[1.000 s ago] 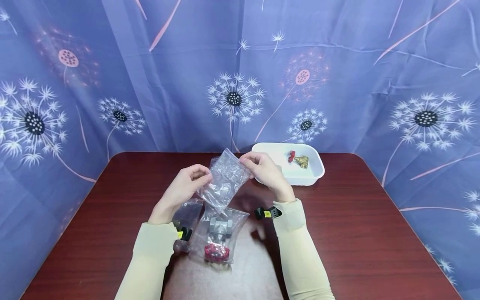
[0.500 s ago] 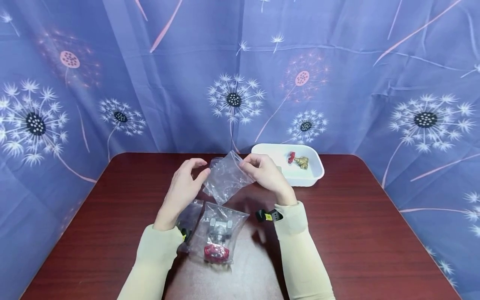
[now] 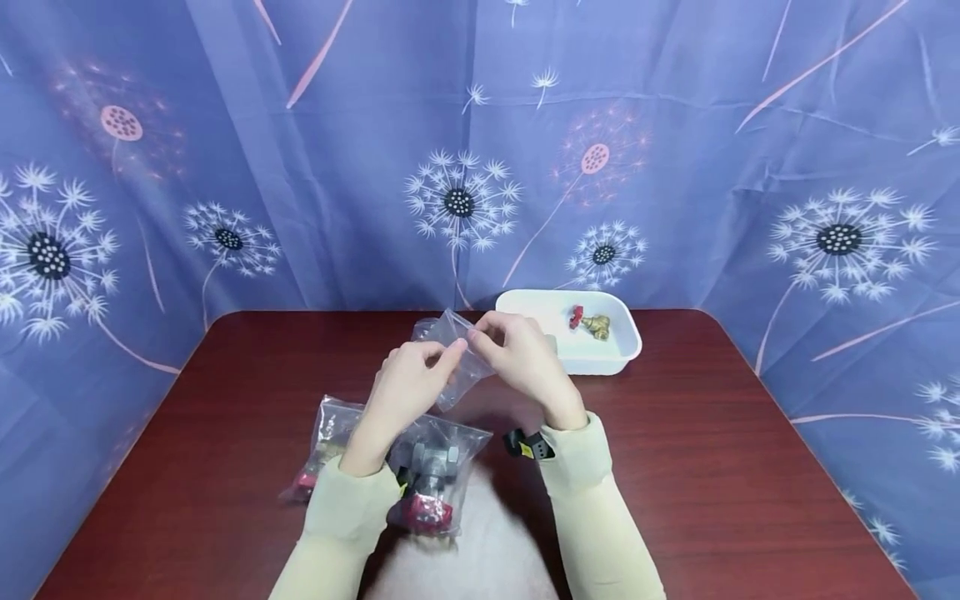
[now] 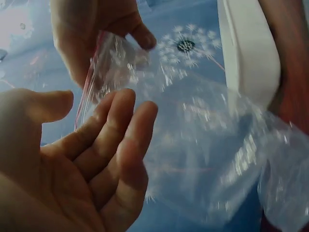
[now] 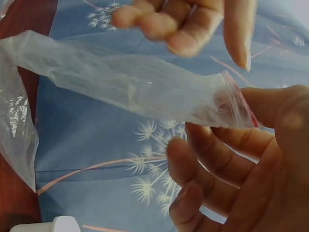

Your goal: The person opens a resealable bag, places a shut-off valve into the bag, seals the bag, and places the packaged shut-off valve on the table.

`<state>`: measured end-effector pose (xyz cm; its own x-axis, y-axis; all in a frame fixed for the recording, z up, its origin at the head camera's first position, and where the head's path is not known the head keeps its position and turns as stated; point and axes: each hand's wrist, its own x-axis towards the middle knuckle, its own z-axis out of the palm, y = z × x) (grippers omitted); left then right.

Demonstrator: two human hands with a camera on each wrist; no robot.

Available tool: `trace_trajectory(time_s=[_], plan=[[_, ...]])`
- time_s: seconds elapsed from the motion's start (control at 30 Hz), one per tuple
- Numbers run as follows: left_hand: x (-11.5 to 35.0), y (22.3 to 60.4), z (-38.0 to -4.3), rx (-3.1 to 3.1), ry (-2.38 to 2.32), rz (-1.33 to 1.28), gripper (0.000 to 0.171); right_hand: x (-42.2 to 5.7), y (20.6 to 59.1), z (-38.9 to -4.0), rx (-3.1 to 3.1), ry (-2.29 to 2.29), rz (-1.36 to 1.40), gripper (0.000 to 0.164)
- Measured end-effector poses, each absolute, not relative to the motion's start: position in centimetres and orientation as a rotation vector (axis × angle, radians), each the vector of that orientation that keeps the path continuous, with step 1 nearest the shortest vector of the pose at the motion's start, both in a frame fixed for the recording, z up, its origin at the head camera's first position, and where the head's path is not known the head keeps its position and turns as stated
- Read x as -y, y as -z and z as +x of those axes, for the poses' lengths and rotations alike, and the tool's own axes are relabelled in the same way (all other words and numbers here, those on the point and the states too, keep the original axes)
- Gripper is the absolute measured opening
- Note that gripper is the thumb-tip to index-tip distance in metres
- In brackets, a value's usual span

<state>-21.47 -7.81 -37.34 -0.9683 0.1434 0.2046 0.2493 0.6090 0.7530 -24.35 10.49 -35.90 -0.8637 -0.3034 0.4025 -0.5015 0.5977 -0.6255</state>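
Observation:
A clear zip bag (image 3: 453, 392) with a red-edged mouth hangs above the table; I see nothing inside it. My right hand (image 3: 525, 358) pinches its top corner between thumb and fingers, as the right wrist view also shows. Close beside the bag's mouth is my left hand (image 3: 405, 387); in the left wrist view its thumb and fingers are parted, with no bag between them. Below lies a bagged grey metal valve (image 3: 435, 462) with a red handwheel (image 3: 429, 512). Partly hidden by my left forearm is another bag (image 3: 330, 425) with a red and brass-coloured part.
At the back right stands a white tray (image 3: 596, 365) holding a brass valve (image 3: 597, 326) with a red handle (image 3: 576, 317). More clear plastic bags (image 3: 424, 328) lie behind my hands. A patterned blue curtain (image 3: 360, 208) surrounds the table's back and sides.
My left hand let go of the bag's side, then moved right to its mouth. The right hand kept its pinch. The bag at the left has come into fuller view.

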Motion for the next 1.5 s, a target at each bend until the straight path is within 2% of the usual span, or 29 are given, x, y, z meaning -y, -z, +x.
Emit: trace_trajectory(time_s=[0.13,0.43,0.6,0.93,1.07,1.3,1.4,1.5], plan=[[7.3,37.5,-21.3,2.689,1.347,-0.240,0.049,-9.8,36.0,-24.0,2.540,-1.080,0.746,0.013],[6.9,38.4,-21.3,2.694,1.496,-0.209,0.032,-10.3,36.6,-24.3,2.619,-0.885,0.656,0.012],[6.6,38.4,-21.1,2.747,1.500,-0.251,0.030,-11.2,37.1,-25.1,2.645,-0.837,0.579,0.009],[6.1,38.2,-20.7,2.892,1.309,-0.535,0.036,-12.3,38.3,-26.7,2.733,-0.928,0.668,0.011],[6.0,38.3,-20.7,2.884,1.331,-0.565,0.036,-12.5,38.3,-26.6,2.727,-0.945,0.695,0.012],[7.8,37.9,-21.0,2.858,1.262,-0.422,0.042,-12.6,38.0,-26.4,2.741,-0.950,0.793,0.014],[9.1,37.9,-21.4,2.802,1.221,-0.395,0.034,-12.5,37.8,-26.2,2.743,-0.926,0.809,0.014],[10.4,38.2,-21.9,2.776,1.207,-0.493,0.027,-12.6,37.6,-25.9,2.739,-0.924,0.819,0.013]])
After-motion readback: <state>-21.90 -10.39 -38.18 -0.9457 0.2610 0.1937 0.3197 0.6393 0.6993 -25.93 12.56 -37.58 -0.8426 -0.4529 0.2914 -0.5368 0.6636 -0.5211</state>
